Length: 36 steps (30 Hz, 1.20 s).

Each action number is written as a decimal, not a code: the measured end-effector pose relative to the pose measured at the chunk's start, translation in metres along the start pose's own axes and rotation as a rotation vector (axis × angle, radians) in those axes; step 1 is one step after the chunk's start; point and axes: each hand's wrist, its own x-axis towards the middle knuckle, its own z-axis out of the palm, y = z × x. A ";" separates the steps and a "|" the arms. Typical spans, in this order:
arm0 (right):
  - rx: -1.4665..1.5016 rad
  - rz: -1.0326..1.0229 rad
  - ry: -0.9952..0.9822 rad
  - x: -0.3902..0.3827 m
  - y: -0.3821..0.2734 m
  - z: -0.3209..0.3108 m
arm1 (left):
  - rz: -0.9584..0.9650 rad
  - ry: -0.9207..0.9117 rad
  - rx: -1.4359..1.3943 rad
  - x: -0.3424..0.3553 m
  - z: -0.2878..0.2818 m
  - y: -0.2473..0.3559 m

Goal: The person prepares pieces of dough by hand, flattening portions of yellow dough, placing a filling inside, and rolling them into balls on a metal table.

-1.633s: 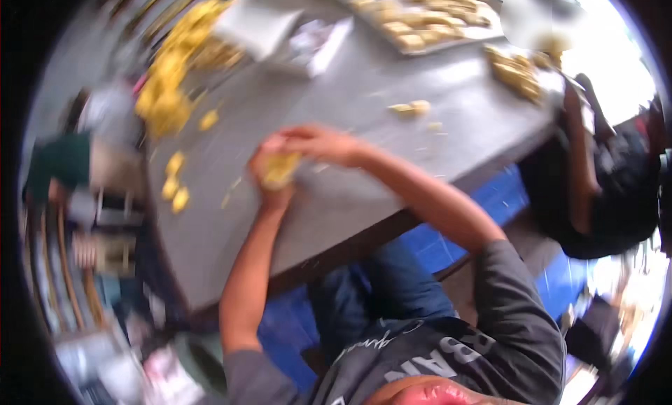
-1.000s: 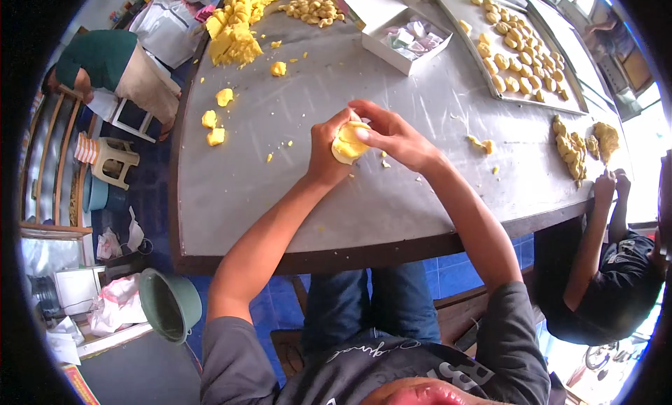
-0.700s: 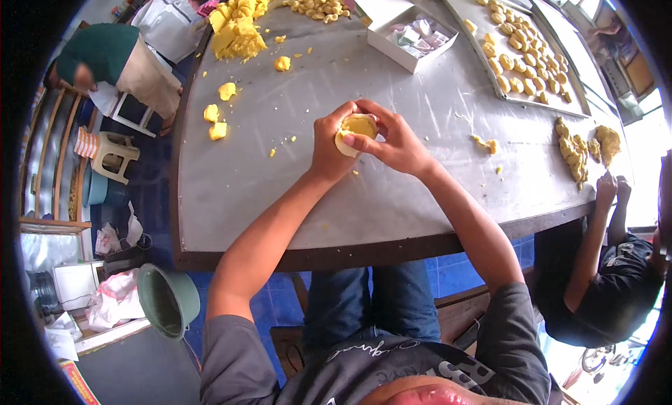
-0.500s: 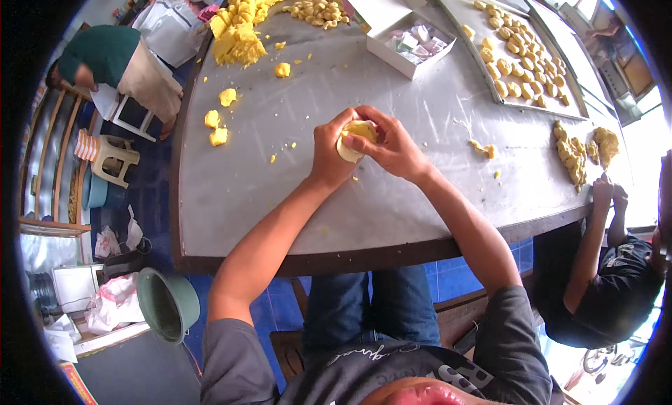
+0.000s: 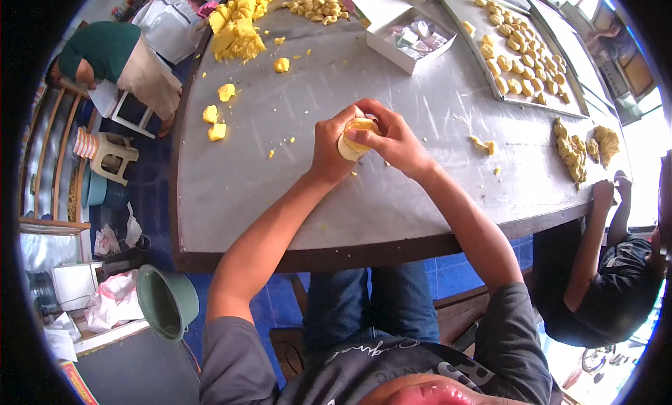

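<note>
Above the metal table (image 5: 280,216), both my hands are closed round a piece of pale dough (image 5: 347,150) with yellow filling (image 5: 362,129) in it. My left hand (image 5: 332,147) cups the dough from the left side. Curled over the far side is my right hand (image 5: 397,140), its thumb pressed on the filling; its other fingertips are partly hidden. To the left of my hands lie several small yellow lumps (image 5: 226,92), and crumbs are scattered about. A big mass of yellow filling (image 5: 236,35) sits at the far left, beside a heap of small dough pieces (image 5: 318,6).
A white box (image 5: 411,62) of small packets stands beyond my hands. Rounded dough pieces (image 5: 514,65) lie in a tray (image 5: 556,111) at far right. Tan dough (image 5: 570,154) rests near a co-worker's hands (image 5: 603,191). Another person (image 5: 105,51) bends over at left.
My right thumb has shifted onto the middle of the filling, which looks flatter and sits lower in the dough. My hands stay in nearly the same place.
</note>
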 end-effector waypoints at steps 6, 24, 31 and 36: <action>0.044 0.001 -0.031 0.000 0.004 -0.004 | -0.006 -0.018 -0.017 0.001 0.001 -0.004; 0.039 0.031 -0.067 0.001 0.006 -0.010 | -0.047 -0.027 -0.075 0.002 -0.003 -0.002; 0.035 -0.032 0.032 0.001 0.005 -0.002 | 0.010 0.039 -0.076 0.003 0.000 -0.005; 0.252 0.059 0.022 0.000 -0.002 -0.018 | -0.050 0.086 -0.039 0.004 -0.003 -0.002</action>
